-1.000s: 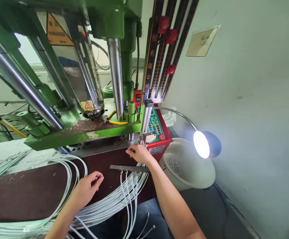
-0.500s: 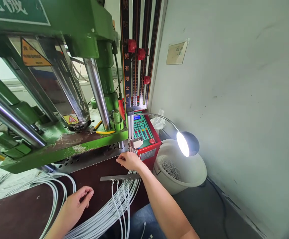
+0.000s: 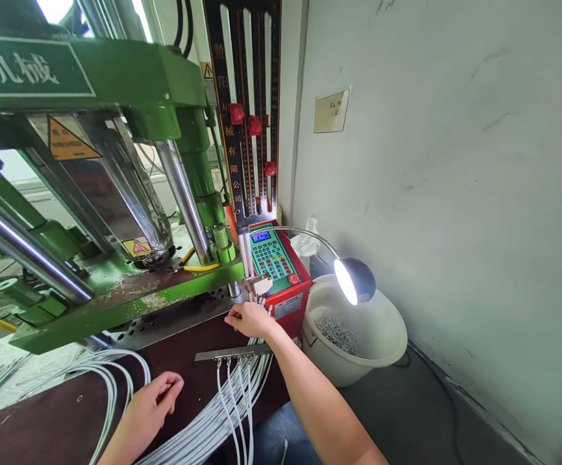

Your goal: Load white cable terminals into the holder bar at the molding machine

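My left hand (image 3: 146, 408) is low on the left over the dark tabletop, thumb and forefinger curled together, with nothing visible between them. My right hand (image 3: 249, 319) hovers at the front edge of the press, fingers bent into a pinch; whatever they may hold is hidden. Just below it lies a flat metal strip (image 3: 208, 356) with several white cables (image 3: 236, 403) hanging from it by their metal plugs. A thick bundle of white cables (image 3: 198, 426) runs under the strip between my forearms.
The green press (image 3: 174, 284) stands ahead and left. Beside it are a red control box (image 3: 288, 307) with keypad, a lit gooseneck lamp (image 3: 365, 279) and a white tub (image 3: 382, 329) of small scraps. Looped white cables (image 3: 111, 381) lie left; a wall (image 3: 446, 161) closes the right.
The view has tilted up and turned slightly, so the press and lamp sit lower in it. Both hands keep nearly the same pose and place.
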`<action>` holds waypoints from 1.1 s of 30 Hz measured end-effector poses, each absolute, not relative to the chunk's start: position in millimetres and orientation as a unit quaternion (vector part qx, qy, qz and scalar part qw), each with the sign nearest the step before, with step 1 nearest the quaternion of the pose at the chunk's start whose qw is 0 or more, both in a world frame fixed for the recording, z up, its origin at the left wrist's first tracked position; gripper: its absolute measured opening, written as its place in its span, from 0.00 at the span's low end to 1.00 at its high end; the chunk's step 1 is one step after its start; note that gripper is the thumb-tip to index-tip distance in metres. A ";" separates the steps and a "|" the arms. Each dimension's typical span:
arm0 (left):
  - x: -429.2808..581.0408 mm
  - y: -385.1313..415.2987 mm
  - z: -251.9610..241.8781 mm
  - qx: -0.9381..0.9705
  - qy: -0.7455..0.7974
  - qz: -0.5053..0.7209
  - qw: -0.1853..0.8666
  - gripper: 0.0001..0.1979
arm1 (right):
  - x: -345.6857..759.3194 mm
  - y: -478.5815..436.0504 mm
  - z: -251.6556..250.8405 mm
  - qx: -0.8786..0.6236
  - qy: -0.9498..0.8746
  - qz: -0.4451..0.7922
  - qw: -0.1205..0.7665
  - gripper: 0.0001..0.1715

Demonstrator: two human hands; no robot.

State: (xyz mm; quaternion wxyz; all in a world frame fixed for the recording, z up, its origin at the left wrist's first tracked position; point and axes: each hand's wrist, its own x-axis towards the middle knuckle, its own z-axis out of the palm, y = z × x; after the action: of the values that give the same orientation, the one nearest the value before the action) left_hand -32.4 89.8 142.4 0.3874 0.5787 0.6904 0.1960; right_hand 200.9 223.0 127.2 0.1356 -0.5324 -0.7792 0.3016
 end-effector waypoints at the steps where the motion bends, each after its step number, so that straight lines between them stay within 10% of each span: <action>1: -31.2 89.8 143.8 0.576 0.692 0.196 0.388 0.31 | 200.9 222.7 127.7 -0.533 -0.779 0.301 0.136 0.14; 33: -31.4 91.7 139.8 0.548 0.691 0.205 0.425 0.32 | 201.4 219.5 130.9 -0.525 -0.779 0.312 0.142 0.14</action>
State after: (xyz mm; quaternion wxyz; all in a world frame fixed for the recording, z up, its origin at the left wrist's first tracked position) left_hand -31.4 91.7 139.8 0.4250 0.5478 0.6910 0.2046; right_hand 201.4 219.5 130.9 0.1418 -0.5250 -0.7792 0.3116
